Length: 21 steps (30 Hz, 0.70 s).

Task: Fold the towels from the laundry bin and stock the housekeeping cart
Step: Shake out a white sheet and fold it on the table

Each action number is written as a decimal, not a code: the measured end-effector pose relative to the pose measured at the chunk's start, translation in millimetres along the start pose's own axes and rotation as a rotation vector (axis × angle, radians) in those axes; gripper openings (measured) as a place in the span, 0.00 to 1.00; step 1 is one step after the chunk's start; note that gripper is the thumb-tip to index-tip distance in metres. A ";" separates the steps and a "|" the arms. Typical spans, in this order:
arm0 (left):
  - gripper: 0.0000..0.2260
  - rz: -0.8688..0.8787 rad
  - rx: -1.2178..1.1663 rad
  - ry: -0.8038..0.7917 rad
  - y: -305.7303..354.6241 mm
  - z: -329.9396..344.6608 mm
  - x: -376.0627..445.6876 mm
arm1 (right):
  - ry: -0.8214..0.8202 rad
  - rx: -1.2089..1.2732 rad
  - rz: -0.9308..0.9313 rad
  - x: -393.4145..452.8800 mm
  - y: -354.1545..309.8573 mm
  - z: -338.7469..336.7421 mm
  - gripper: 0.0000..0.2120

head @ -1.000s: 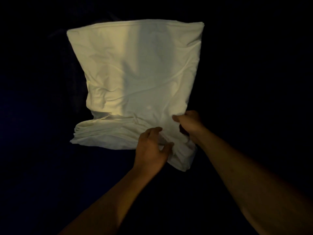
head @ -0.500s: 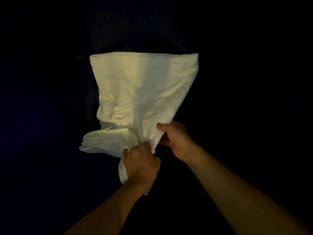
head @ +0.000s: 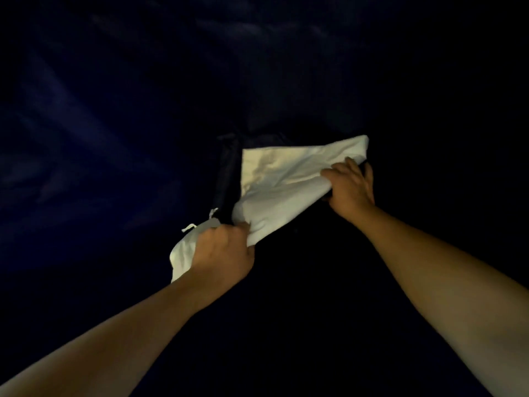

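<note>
Background: dark blue, creased fabric surface (head: pixel 94 116) fills the upper left and centre; the lower and right parts of the view are nearly black, and what lies there cannot be made out.
Lighting: dim; only the cloth and both forearms are lit.
Left hand (head: pixel 221 253): lower centre-left, back of hand toward the camera, forearm running in from the bottom left corner.
Left grip: fingers curled and clamped on a bunched lower end of the towel; a gathered tail of cloth hangs out below and to the left of the fist.
Towel (head: pixel 283 179): white, held in the air between the two hands, stretched on a diagonal from lower left to upper right. Its upper panel spreads in a rough triangle with a straight left edge; a fold of it rolls under along the lower edge.
Towel tag: two small white tabs (head: pixel 189 227) stick out of the cloth just above the left fist. No writing, brand or label text can be read on them or on the cloth.
Dark object (head: pixel 227 167): a dark, folded shape just left of and behind the towel; what it is cannot be told.
Right hand (head: pixel 350 187): centre-right, higher than the left, forearm running in from the bottom right.
Right grip: thumb on the near face of the towel and fingers behind its upper right corner, pinching the cloth.
</note>
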<state>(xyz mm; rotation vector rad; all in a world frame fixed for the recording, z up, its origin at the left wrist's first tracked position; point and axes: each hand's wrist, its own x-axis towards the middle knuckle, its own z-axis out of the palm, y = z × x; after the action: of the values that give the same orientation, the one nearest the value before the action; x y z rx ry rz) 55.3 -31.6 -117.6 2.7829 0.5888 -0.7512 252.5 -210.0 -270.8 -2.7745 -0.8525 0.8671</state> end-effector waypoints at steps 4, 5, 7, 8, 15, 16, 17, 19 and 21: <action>0.06 -0.091 0.024 0.071 -9.5 -60.2 -25.4 | -0.037 -0.078 0.042 -9.4 -5.2 -37.9 0.13; 0.05 -0.120 0.023 0.075 -13.1 -72.0 -32.2 | -0.049 -0.029 0.059 -19.2 -8.5 -46.4 0.12; 0.04 -0.146 0.006 0.121 -19.6 -94.9 -46.6 | 0.037 0.144 0.035 -46.2 -18.4 -62.7 0.11; 0.03 -0.151 -0.003 0.146 -23.7 -104.4 -53.9 | 0.100 0.240 0.037 -62.2 -23.9 -71.6 0.09; 0.08 -0.106 0.048 0.235 -55.1 -170.9 -108.5 | 0.371 0.182 0.060 -155.2 -57.1 -171.6 0.11; 0.09 -0.091 0.046 0.243 -58.4 -175.9 -119.2 | 0.394 0.123 0.060 -172.2 -64.4 -190.8 0.11; 0.09 -0.077 0.032 0.261 -62.1 -181.5 -129.3 | 0.414 0.070 0.057 -188.3 -72.3 -210.4 0.11; 0.09 -0.033 0.024 0.308 -70.2 -194.5 -150.1 | 0.464 -0.021 0.044 -224.4 -86.2 -246.6 0.10; 0.09 0.016 0.021 0.391 -79.8 -208.3 -174.3 | 0.535 -0.113 0.033 -267.7 -102.4 -279.2 0.09</action>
<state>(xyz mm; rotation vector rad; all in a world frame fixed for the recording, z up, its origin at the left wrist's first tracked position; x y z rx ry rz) -25.3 43.9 143.1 2.9673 0.6226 -0.2054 176.2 -254.4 119.5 -2.8952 -0.7715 0.0570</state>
